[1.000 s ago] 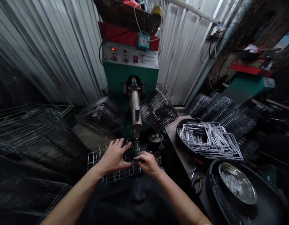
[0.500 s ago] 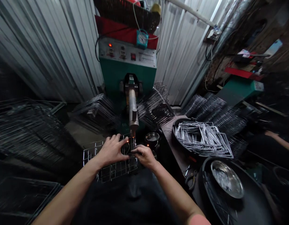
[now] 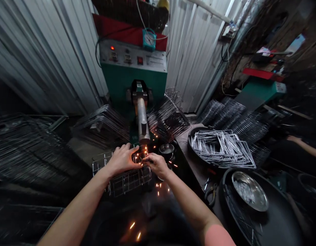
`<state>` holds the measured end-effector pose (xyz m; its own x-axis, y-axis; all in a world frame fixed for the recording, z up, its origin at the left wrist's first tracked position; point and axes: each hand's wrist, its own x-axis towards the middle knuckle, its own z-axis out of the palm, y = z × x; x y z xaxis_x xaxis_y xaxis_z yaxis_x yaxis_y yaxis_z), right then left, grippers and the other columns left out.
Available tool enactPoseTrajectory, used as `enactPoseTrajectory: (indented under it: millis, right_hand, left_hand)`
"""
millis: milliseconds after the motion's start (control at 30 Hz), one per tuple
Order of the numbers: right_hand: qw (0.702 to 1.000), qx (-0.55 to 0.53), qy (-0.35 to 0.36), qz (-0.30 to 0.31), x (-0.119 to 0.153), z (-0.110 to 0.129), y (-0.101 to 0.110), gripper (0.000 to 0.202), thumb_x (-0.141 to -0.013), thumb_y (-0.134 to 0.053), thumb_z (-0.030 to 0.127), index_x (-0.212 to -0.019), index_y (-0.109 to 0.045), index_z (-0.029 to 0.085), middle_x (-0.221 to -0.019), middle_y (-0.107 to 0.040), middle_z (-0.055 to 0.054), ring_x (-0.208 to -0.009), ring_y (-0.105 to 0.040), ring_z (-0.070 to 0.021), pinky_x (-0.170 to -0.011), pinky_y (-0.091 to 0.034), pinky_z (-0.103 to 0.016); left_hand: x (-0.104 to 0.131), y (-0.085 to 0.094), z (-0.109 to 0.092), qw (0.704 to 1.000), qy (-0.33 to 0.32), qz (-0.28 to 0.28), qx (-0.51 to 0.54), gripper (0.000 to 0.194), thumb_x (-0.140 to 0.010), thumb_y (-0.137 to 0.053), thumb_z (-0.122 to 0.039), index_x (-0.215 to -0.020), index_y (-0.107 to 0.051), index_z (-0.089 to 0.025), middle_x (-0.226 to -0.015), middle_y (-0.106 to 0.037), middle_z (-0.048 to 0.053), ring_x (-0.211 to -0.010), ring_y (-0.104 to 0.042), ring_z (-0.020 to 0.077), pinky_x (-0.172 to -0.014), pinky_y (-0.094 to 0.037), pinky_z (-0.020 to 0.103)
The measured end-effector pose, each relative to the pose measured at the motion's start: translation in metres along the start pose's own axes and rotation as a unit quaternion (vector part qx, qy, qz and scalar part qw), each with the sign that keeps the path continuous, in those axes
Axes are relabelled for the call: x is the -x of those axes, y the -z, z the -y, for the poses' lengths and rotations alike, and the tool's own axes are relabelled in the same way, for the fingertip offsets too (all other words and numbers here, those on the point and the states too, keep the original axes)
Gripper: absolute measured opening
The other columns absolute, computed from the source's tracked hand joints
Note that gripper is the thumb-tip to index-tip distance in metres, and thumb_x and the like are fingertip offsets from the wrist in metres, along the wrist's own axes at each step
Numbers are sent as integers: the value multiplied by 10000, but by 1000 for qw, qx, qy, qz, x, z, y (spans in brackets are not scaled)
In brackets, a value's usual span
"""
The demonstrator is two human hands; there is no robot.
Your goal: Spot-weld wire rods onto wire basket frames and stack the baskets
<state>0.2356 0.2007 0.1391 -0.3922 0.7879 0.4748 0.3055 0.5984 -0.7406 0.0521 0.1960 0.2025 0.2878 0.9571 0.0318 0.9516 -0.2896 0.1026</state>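
Observation:
A wire basket (image 3: 122,182) lies under the tip of a welding machine's metal arm (image 3: 142,119). My left hand (image 3: 123,157) rests on the basket's upper side, thumb and fingers spread around its wires. Beside it, my right hand (image 3: 156,164) is closed in a pinch at the basket's right edge, just below the electrode; what the fingertips hold is too small to make out. Orange sparks (image 3: 145,150) fly from the spot between both hands.
Wire frames stack left (image 3: 101,124) and right (image 3: 169,118) of the green machine (image 3: 132,77). A black tray of wire frames (image 3: 221,147) and a steel bowl (image 3: 250,191) stand at the right. Another person's arm (image 3: 305,147) shows at the far right.
Bright sparks now spray around the electrode and down over the dark area below. The view has shifted slightly; both hands remain at the basket in nearly the same pose.

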Motion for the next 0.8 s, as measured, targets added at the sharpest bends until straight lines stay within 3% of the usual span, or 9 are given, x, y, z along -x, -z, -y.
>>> enactPoseTrajectory:
  millis: [100,200,367,500,800]
  right_hand:
    - [1000,8,-5,-22,7,8,-1,138,-828,-597,236,-944,-668,219,-930,-657,-35,-855,-625,-146,-765,-492,-250]
    - [998,27,-26,-47,33,7,-4,340,-792,-638,242,-1129,-594,237,-1021,-639,-53,-939,-605,-171,-826,-484,-284]
    - [987,95,-127,-30,125,-28,-4,355,-764,-627,186,-1115,-576,200,-1012,-647,-86,-936,-614,-218,-817,-499,-339]
    - [984,124,-131,16,178,-51,0,266,-804,-539,167,-1064,-593,191,-973,-659,-89,-906,-623,-219,-800,-505,-341]
    - [980,53,-182,-67,169,-53,-4,246,-780,-554,199,-1019,-612,205,-963,-663,-69,-905,-618,-198,-816,-496,-319]
  left_hand:
    - [2,-2,0,1000,6,-17,-1,764,-613,-643,-574,-1273,-486,-221,-1206,-495,156,-1151,-452,343,-926,-370,441]
    - [-1,-5,3,1000,9,-24,16,782,-601,-658,-574,-1283,-475,-238,-1283,-458,151,-1214,-409,337,-976,-345,439]
    - [-16,-10,12,997,52,2,59,833,-593,-664,-603,-1312,-437,-248,-1395,-363,159,-1292,-335,325,-1032,-299,465]
    - [-27,-13,19,996,56,0,74,827,-595,-654,-618,-1298,-457,-230,-1399,-361,167,-1300,-326,324,-1041,-294,461]
    - [-32,-19,20,993,65,-10,97,749,-592,-650,-603,-1230,-524,-233,-1329,-454,117,-1201,-450,314,-1000,-362,425]
